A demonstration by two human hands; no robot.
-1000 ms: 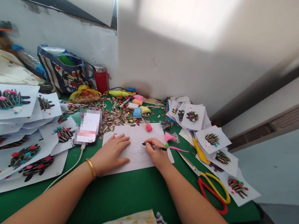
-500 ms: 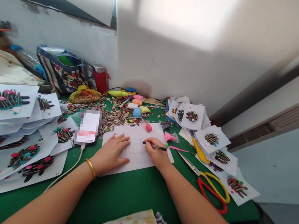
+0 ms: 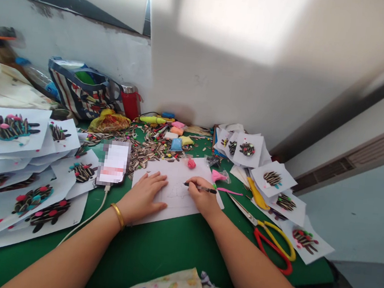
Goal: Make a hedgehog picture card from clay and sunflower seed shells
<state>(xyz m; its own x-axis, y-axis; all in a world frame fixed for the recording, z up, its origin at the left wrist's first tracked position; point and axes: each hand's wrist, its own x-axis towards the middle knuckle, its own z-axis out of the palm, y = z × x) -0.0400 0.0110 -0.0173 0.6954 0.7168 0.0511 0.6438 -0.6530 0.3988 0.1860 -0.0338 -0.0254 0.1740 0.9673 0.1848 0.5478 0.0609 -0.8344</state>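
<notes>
A white sheet of paper (image 3: pixel 175 172) lies on the green table (image 3: pixel 152 250) in front of me, with a faint pencil outline on it. My left hand (image 3: pixel 144 196) rests flat on the sheet's left part, fingers spread; a gold bangle (image 3: pixel 117 215) sits on that wrist. My right hand (image 3: pixel 203 198) is closed on a dark pen (image 3: pixel 201 188), whose tip touches the paper near the outline.
Several sheets with seed-and-clay figures (image 3: pixel 29 199) cover the left side, more are stacked at right (image 3: pixel 247 149). A phone (image 3: pixel 114 163) on a cable, a heap of sunflower seeds (image 3: pixel 146 150), clay packets (image 3: pixel 177 137), scissors (image 3: pixel 271 238), a striped bag (image 3: pixel 80 87) and a red flask (image 3: pixel 130 101) surround the sheet.
My right hand with the pen has shifted slightly to the right over the paper. The left hand has stayed in place.
</notes>
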